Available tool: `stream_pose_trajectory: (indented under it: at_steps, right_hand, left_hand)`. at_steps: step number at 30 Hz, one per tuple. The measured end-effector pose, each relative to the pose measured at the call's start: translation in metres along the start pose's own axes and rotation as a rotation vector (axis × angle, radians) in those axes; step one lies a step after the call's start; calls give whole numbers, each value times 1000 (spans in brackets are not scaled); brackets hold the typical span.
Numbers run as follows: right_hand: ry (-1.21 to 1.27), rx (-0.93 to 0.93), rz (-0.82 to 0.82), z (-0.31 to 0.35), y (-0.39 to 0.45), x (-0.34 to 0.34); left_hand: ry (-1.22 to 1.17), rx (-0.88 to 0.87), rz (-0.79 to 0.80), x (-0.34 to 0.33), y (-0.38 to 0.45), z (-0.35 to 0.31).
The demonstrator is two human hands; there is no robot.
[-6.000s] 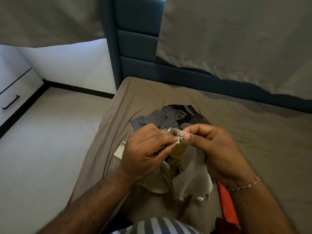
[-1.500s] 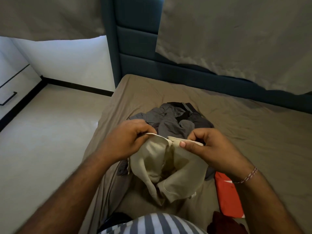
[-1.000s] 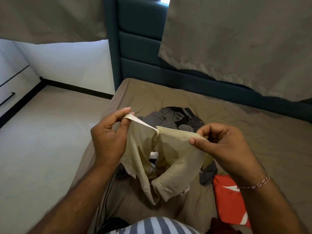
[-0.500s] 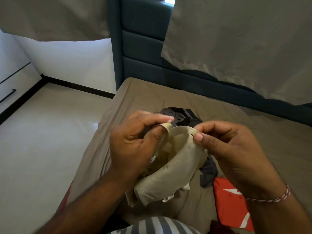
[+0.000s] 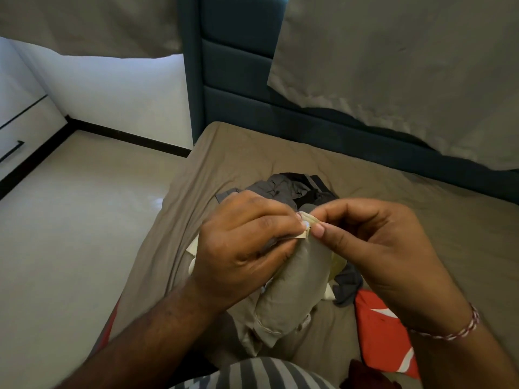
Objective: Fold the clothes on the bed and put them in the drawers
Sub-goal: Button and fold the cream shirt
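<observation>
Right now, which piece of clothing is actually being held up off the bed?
The cream garment, pinched by both hands; the grey pile and red piece lie on the bed.

A crumpled cream cotton garment [image 5: 292,287] hangs bunched above the taupe-sheeted bed [image 5: 247,153], its hem edge pinched at the top. Behind it a heap of dark grey and black clothes [image 5: 292,188] lies on the sheet; a red cloth with white marks [image 5: 379,329] lies flat at right.
</observation>
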State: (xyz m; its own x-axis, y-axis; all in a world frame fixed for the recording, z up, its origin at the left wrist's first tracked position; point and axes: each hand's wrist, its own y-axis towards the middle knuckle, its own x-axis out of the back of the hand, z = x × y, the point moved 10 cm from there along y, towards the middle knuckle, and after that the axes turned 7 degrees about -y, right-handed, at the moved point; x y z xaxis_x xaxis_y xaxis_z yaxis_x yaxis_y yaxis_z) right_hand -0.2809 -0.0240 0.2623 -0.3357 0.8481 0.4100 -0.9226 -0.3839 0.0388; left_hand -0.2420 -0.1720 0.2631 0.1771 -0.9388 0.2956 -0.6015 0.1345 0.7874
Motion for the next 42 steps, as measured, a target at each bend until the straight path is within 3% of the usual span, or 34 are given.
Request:
stream_pose_trajectory:
  at_steps: [7,18,25,30,34,42]
  right_hand:
    - [-62,-1,34,-8,2,-1]
    - [-113,-23,-44,-42,-4,-6]
    - [-504,158,-223,-26,-12,-2]
    - [-865,364,-190,-13,-21,-23]
    - [-728,273,-196,-28,-19,-20]
    - [-515,45,-36,-100,-7,-47]
  left_hand:
    - [21,-11,122,-12,1,8]
    - [-49,99,258,-30,-15,32]
    - [-139,302,205,-37,-20,50]
    - [-240,507,85,-38,-37,61]
    - [-209,501,2,-40,-49,57]
    - [-49,459,-44,-46,-82,74]
